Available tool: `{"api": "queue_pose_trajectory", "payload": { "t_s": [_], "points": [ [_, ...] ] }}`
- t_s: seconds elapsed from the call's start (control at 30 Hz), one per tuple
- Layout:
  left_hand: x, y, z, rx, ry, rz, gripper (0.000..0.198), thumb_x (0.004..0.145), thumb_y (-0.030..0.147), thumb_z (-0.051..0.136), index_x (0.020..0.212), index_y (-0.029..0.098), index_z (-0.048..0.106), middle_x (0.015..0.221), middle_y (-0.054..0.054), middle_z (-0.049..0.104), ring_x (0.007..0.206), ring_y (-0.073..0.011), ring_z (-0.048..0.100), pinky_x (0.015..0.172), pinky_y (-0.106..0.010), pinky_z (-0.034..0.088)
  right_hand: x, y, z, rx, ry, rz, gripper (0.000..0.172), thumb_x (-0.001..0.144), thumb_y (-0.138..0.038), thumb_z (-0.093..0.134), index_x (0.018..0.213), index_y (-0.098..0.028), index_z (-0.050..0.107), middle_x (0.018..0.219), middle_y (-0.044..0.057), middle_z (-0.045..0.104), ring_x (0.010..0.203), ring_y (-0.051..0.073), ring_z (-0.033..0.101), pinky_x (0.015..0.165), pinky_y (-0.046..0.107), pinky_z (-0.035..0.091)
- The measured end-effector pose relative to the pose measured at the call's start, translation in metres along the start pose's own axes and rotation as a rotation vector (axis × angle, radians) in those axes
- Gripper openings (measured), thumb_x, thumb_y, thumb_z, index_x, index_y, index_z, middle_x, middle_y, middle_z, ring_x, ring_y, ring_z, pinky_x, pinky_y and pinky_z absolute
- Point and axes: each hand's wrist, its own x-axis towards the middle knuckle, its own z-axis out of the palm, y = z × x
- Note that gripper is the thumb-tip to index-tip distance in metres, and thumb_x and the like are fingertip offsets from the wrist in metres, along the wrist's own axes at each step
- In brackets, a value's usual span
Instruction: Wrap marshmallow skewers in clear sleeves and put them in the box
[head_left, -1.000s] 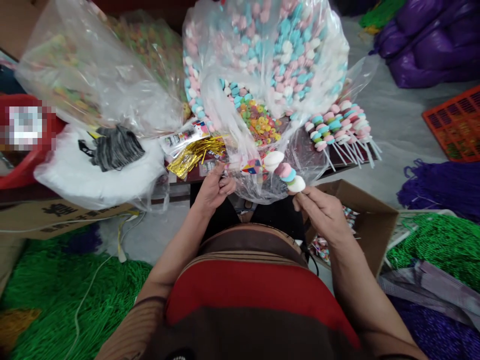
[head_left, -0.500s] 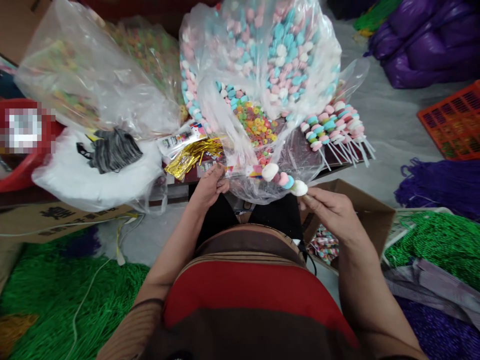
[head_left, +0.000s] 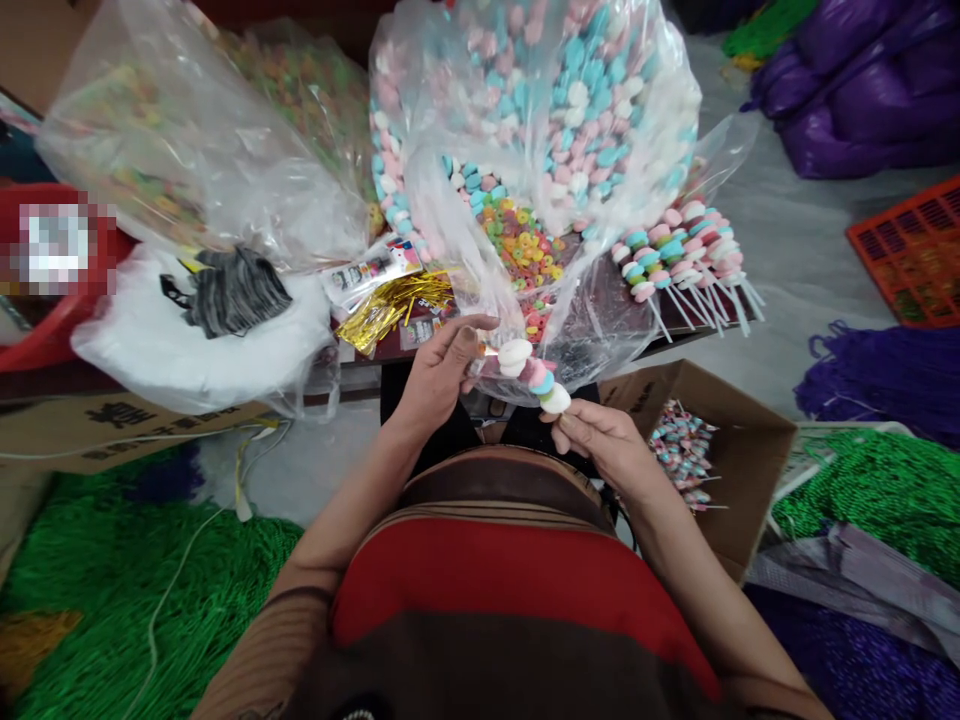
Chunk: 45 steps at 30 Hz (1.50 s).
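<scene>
Just over my lap, my right hand (head_left: 596, 435) pinches the lower end of a candy skewer (head_left: 538, 376) threaded with white, pink and blue pieces. Its stick is mostly hidden by the fingers. My left hand (head_left: 446, 370) is at the skewer's other end, thumb and fingers closed on a small printed plastic wrapper (head_left: 489, 351); the index finger stretches out above it. Most of the wrapper is hidden, and I cannot tell whether the candy's tip is inside it. Behind the hands, an open clear bag (head_left: 450, 230) spills gummy rings (head_left: 523, 245) and marshmallow candies.
Finished-looking skewers (head_left: 679, 245) lie at the table's right edge. Gold twist ties (head_left: 394, 310) and flat wrappers (head_left: 371, 272) lie left of the bag. A cardboard box (head_left: 739, 480) with wrapped candy stands below right. A red basin (head_left: 45, 330) is far left.
My right hand has moved left and down with the skewer, which now tilts more steeply. The left hand has shifted right, and its index finger has stretched out over the wrapper.
</scene>
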Motion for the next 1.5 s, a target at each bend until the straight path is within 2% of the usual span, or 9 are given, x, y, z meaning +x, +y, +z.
{"api": "queue_pose_trajectory", "payload": {
  "t_s": [0.07, 0.23, 0.3, 0.53, 0.73, 1.03, 1.17, 1.3, 1.5],
  "points": [
    [0.002, 0.007, -0.003, 0.103, -0.114, 0.05, 0.045, 0.094, 0.062, 0.06, 0.109, 0.025, 0.08, 0.057, 0.003, 0.056, 0.043, -0.0069, 0.038, 0.043, -0.022, 0.031, -0.001, 0.0, 0.003, 0.022, -0.004, 0.02, 0.042, 0.088, -0.059, 0.071, 0.097, -0.018, 0.075, 0.061, -0.003, 0.057, 0.05, 0.007, 0.03, 0.05, 0.026, 0.017],
    [0.015, 0.021, -0.01, 0.36, -0.344, 0.321, 0.043, 0.091, 0.062, 0.064, 0.101, 0.024, 0.082, 0.083, -0.005, 0.077, 0.072, -0.0142, 0.066, 0.068, -0.028, 0.05, -0.004, -0.003, 0.012, 0.121, -0.031, 0.11, 0.045, 0.082, -0.061, 0.075, 0.093, -0.017, 0.074, 0.057, -0.004, 0.055, 0.049, 0.007, 0.031, 0.05, 0.026, 0.015],
    [0.017, 0.016, -0.009, 0.372, -0.351, 0.394, 0.045, 0.092, 0.063, 0.062, 0.1, 0.022, 0.081, 0.086, -0.006, 0.077, 0.078, -0.0155, 0.068, 0.074, -0.029, 0.052, -0.004, -0.003, 0.016, 0.165, -0.042, 0.126, 0.045, 0.08, -0.06, 0.077, 0.091, -0.017, 0.074, 0.056, -0.004, 0.054, 0.049, 0.007, 0.031, 0.049, 0.026, 0.016],
    [0.015, -0.005, -0.002, 0.3, -0.323, 0.385, 0.045, 0.095, 0.059, 0.06, 0.117, 0.021, 0.073, 0.102, -0.007, 0.08, 0.087, -0.0158, 0.073, 0.078, -0.027, 0.054, -0.002, 0.002, 0.018, 0.229, -0.05, 0.148, 0.042, 0.082, -0.057, 0.076, 0.095, -0.017, 0.074, 0.056, -0.003, 0.054, 0.047, 0.006, 0.029, 0.048, 0.026, 0.016],
    [0.021, -0.002, -0.004, 0.316, -0.388, 0.473, 0.051, 0.082, 0.058, 0.076, 0.12, 0.024, 0.075, 0.101, -0.006, 0.081, 0.081, -0.0135, 0.072, 0.072, -0.024, 0.054, 0.0, 0.003, 0.019, 0.291, -0.064, 0.153, 0.04, 0.081, -0.054, 0.078, 0.091, -0.016, 0.073, 0.055, -0.004, 0.055, 0.045, 0.005, 0.025, 0.047, 0.025, 0.012],
    [0.014, -0.005, 0.008, 0.411, -0.161, 0.519, 0.024, 0.088, 0.046, 0.075, 0.099, 0.026, 0.08, 0.09, -0.005, 0.081, 0.081, -0.0155, 0.073, 0.076, -0.028, 0.056, 0.002, 0.004, 0.029, 0.354, -0.051, 0.143, 0.036, 0.082, -0.052, 0.076, 0.09, -0.018, 0.068, 0.05, -0.007, 0.048, 0.045, 0.006, 0.022, 0.048, 0.026, 0.01],
    [0.014, -0.005, 0.009, 0.387, -0.154, 0.49, 0.026, 0.087, 0.05, 0.074, 0.095, 0.025, 0.081, 0.089, -0.005, 0.081, 0.08, -0.0154, 0.072, 0.075, -0.028, 0.056, 0.002, 0.005, 0.034, 0.24, -0.037, 0.115, 0.036, 0.089, -0.053, 0.068, 0.097, -0.018, 0.069, 0.056, -0.006, 0.05, 0.047, 0.006, 0.025, 0.049, 0.026, 0.014],
    [0.015, -0.003, 0.005, 0.175, -0.153, 0.317, 0.042, 0.082, 0.054, 0.079, 0.113, 0.027, 0.078, 0.085, -0.003, 0.079, 0.07, -0.0136, 0.068, 0.069, -0.027, 0.054, 0.004, 0.005, 0.029, 0.077, 0.04, 0.02, 0.039, 0.092, -0.055, 0.064, 0.1, -0.018, 0.072, 0.063, -0.003, 0.054, 0.053, 0.008, 0.032, 0.051, 0.026, 0.019],
    [0.012, -0.002, -0.002, 0.127, 0.01, 0.235, 0.049, 0.087, 0.066, 0.066, 0.112, 0.026, 0.078, 0.061, 0.002, 0.065, 0.054, -0.0117, 0.056, 0.059, -0.028, 0.046, 0.005, 0.008, 0.022, -0.02, 0.079, -0.044, 0.039, 0.092, -0.056, 0.065, 0.094, -0.019, 0.075, 0.065, -0.002, 0.057, 0.058, 0.011, 0.04, 0.056, 0.027, 0.03]
  ]
}}
